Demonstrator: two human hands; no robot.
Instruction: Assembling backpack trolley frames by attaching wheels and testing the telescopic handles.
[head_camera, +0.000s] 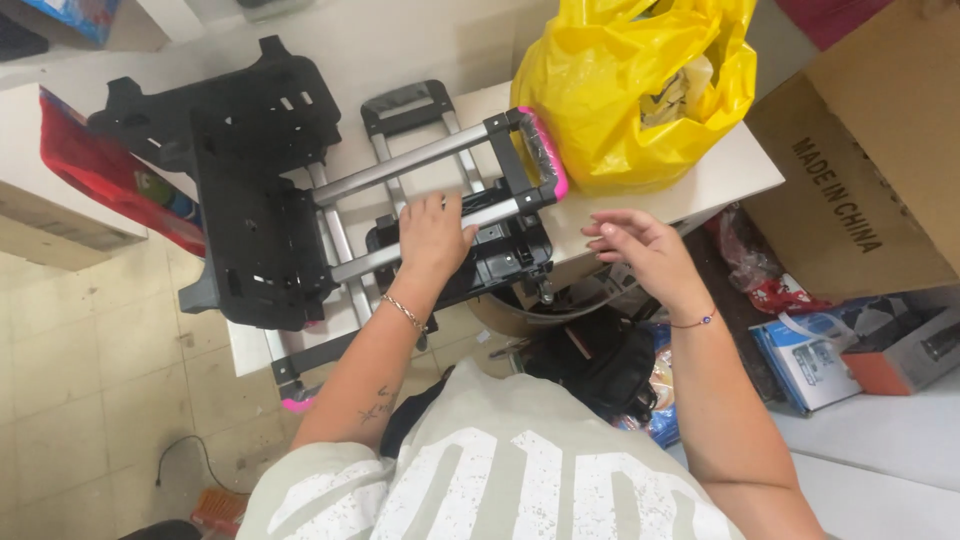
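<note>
On the white surface (690, 190) lies a folded luggage trolley (300, 215), its long axis running from the black base plate at the left to the pink-gripped handle (540, 150) at the right. The left hand (432, 235) rests closed over the lower silver rail (near its handle end), directly on the frame. The right hand (640, 250) hovers empty with fingers loosely spread, just beside the handle and below a yellow plastic bag (630, 90).

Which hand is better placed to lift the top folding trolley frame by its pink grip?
Probably right: the right hand hovers open and free beside the pink-gripped handle; the left hand presses on the silver metal rails.
</note>
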